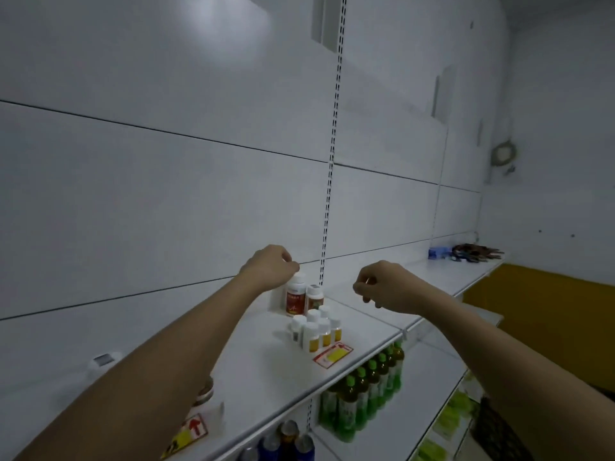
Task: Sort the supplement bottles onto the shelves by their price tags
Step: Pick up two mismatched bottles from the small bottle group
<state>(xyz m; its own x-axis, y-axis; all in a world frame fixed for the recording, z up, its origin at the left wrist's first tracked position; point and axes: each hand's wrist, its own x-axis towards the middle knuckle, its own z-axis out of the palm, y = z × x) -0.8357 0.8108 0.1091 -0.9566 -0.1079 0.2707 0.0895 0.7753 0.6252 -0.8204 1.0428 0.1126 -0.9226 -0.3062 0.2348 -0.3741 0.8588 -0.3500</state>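
White shelf [259,357] and wall. Red-labelled bottle [295,298] with white cap; small white bottles [311,332] with yellow labels. Red-and-yellow tag [332,355]. Green drinks [361,390], lower right. Mustard-yellow panel [545,314], right.

Bottle labels [295,299], price tags [332,356] blurred; no text legible

Two red-labelled bottles [301,296] stand upright behind five yellow-labelled bottles [315,329], clustered upright on the white shelf [256,364].
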